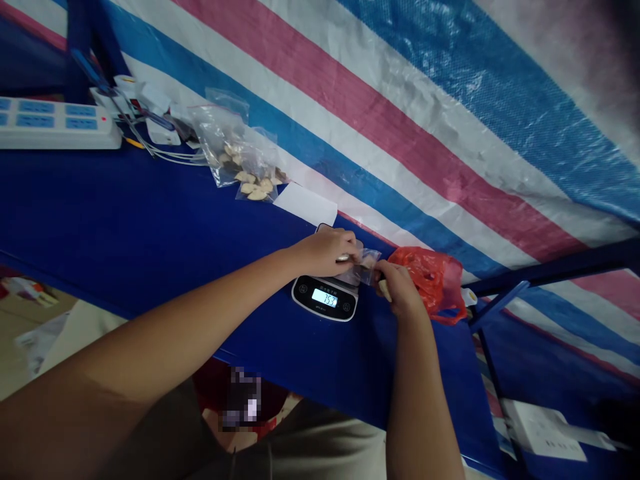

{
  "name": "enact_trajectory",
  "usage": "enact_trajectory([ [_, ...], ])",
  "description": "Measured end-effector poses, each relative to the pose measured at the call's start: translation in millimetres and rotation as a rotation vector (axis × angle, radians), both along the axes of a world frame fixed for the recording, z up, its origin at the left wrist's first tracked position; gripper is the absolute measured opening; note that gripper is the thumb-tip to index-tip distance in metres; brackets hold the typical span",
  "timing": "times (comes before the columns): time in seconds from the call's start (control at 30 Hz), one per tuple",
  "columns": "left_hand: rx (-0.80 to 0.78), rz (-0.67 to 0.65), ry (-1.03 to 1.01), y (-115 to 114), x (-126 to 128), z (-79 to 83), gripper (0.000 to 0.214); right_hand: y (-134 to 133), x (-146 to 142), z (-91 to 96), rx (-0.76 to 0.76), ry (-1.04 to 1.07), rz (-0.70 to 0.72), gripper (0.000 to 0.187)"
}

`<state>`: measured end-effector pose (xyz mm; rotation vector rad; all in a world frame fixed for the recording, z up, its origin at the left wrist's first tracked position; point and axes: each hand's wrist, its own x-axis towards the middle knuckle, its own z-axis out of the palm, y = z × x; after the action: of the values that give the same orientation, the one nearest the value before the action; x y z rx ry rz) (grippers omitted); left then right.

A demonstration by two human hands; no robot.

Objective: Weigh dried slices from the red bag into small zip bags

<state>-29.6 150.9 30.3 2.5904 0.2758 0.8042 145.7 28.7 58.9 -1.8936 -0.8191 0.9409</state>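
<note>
A small clear plastic bag point(369, 259) with something pale in it spans the gap between my two hands, above a kitchen scale point(325, 298). My left hand point(327, 252) is closed over the scale's platform, its curled fingers at the bag's left side; a small whitish piece shows among them. On the right, my right hand point(399, 285) pinches the bag's other edge. A pale slice point(385, 291) pokes out beneath its fingers. The scale's lit display seems to read 753; a decimal point is unclear. My left hand hides much of the platform.
A red plastic bag point(430, 277) lies just right of my right hand. White paper point(307, 204) and clear bags of pale slices point(257, 188) lie along the back of the blue table point(150, 220). A power strip point(55, 125) and cables are at far left. Striped sheeting point(350, 100) hangs behind.
</note>
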Motion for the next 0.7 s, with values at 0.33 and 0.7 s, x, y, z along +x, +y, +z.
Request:
enact_trajectory([
  [0.33, -0.075, 0.003, -0.085, 1, -4, 7.1, 0.014, -16, 45, -1.7, -0.062, -0.283, -0.05, 0.028],
  [0.7, -0.53, 0.653, -0.687, 69, -20, -12.0, 0.037, -19, 55, -5.4, -0.067, -0.374, -0.14, 0.038],
])
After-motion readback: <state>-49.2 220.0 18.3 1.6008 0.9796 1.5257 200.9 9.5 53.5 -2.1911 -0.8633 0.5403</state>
